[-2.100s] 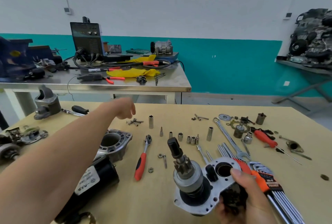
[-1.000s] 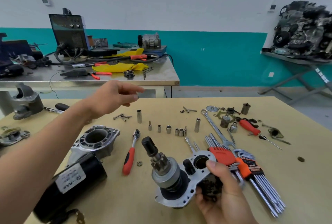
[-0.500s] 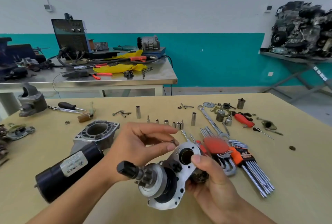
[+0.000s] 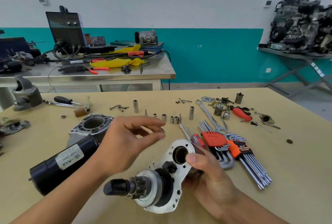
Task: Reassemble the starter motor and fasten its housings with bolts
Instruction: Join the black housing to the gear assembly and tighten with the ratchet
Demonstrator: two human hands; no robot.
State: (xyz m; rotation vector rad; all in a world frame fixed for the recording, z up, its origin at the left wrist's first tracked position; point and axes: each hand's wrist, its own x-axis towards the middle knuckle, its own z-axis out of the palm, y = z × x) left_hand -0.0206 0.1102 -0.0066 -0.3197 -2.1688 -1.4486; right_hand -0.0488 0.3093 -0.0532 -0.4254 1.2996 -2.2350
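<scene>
The person's right hand (image 4: 206,175) grasps the half-built motor assembly (image 4: 161,193) from its right side and holds it just above the wooden table (image 4: 296,160), close to the near edge. The fingers wrap behind the silver plate, and the thumb lies on the rim of the round opening at the plate's upper end. The geared shaft with its black tip sticks out to the left.

The left hand (image 4: 125,144) hovers above and to the left of the plate, apart from it. Its fingers are curved, and forefinger and thumb reach towards each other with a gap between. It is blurred, and I cannot tell whether it holds anything at the fingertips.

Under the left forearm the black motor body (image 4: 59,166) lies on its side on the table, white label up. Just behind it sits a grey housing (image 4: 91,124), its round mouth facing up. Farther back a few loose bolts (image 4: 118,107) lie together, and a row of sockets (image 4: 163,116) stands across the middle of the table.

To the right of the plate lie hex keys (image 4: 233,150) in orange holders, a long spanner (image 4: 208,114) and a red-handled screwdriver (image 4: 241,114). A steel bench (image 4: 107,76) cluttered with tools stands behind the table.
</scene>
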